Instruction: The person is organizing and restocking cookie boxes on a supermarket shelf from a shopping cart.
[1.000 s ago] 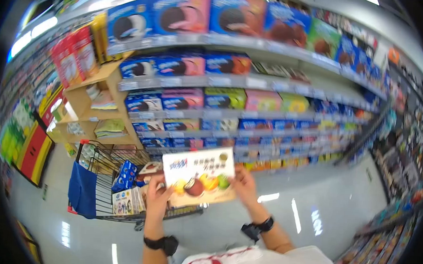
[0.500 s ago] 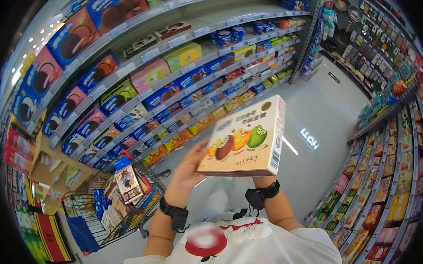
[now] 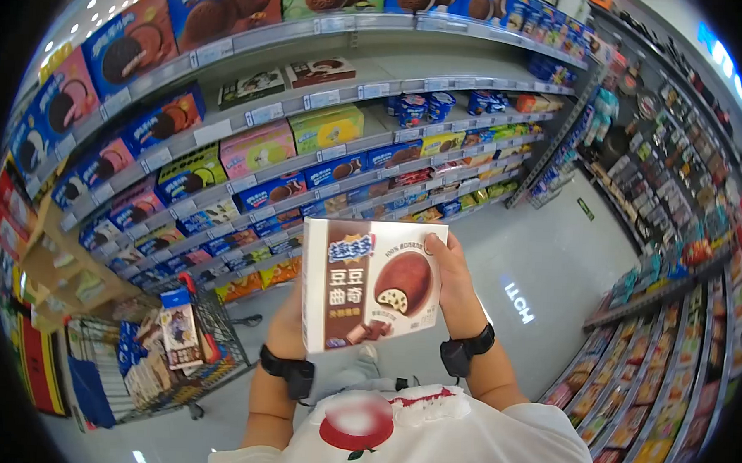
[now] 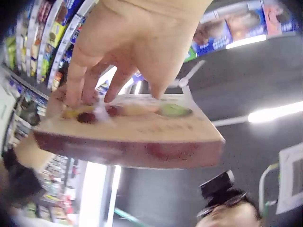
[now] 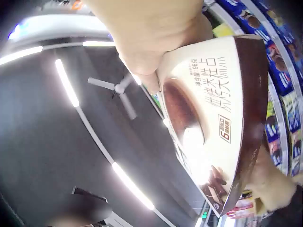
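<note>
A flat white and brown snack box [image 3: 369, 285] is held up in front of the chest, its chocolate-cookie picture facing the head camera. At its upper right corner the right hand [image 3: 460, 281] grips it, thumb on the front. Mostly hidden behind its left edge, the left hand [image 3: 288, 319] holds the other side. The left wrist view shows the left hand [image 4: 132, 42] with fingertips on the fruit-printed face of the box [image 4: 132, 151]. In the right wrist view, the right hand [image 5: 151, 30] pinches one edge of the box [image 5: 220, 90].
A black wire shopping cart [image 3: 216, 374] with several packages stands at the lower left. Cookie shelves [image 3: 369, 91] run across the top and left. More shelves [image 3: 645, 401] stand at the right, with grey floor [image 3: 510, 262] between.
The box has been turned over from its fruit picture to its cookie picture, and the right hand's thumb now shows on its front. The view has swung right, so the cart lies farther left.
</note>
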Available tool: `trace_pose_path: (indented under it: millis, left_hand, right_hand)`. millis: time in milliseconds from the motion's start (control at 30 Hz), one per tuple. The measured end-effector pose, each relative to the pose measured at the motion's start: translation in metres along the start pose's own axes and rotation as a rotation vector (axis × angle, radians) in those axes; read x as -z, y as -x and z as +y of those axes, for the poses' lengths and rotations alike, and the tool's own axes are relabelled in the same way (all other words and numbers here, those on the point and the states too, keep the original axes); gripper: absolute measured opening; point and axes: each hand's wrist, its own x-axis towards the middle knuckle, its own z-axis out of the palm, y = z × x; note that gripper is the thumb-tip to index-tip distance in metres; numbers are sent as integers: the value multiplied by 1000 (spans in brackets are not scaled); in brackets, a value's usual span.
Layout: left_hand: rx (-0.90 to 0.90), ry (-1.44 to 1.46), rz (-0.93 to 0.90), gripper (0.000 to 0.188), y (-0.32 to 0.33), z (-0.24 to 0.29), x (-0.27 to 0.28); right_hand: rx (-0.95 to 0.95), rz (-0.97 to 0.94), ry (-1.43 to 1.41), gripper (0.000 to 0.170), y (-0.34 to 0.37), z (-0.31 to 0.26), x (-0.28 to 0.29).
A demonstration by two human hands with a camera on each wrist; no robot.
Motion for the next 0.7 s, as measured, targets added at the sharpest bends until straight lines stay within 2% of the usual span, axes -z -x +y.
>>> trace_pose_path:
  millis: [33, 100, 133, 233, 300, 433, 533, 633, 700]
  left_hand:
    - [-93, -5, 149, 87, -9, 8, 0]
    - [-296, -150, 98, 93, -25, 18, 50]
    - [-348, -124, -3, 78, -30, 24, 60]
    - [-459, -548, 156, 63, -54, 27, 53]
    - [-429, -382, 244, 57, -73, 23, 16]
    - [-380, -165, 316, 51, -122, 2, 23]
    - [-288, -130, 242, 52, -145, -11, 9]
    - [-270, -93, 247, 53, -159, -37, -22]
    - [-260, -16, 263, 50, -165, -58, -47]
  right_hand:
    - [4, 7, 80, 30, -13, -2, 3]
    - [-104, 46, 113, 30, -36, -9, 0]
    - [-149, 63, 125, 30, -47, -12, -2]
    - [-263, 23, 12, 31, -71, -20, 8]
    - [-293, 14, -70, 34, -78, -28, 29]
    - [-261, -49, -153, 38, -62, -69, 68]
    - [-197, -94, -132, 41, -53, -93, 83]
    - [-232, -2, -112, 40, -43, -117, 89]
    - [-272, -60, -209, 40, -40, -123, 116]
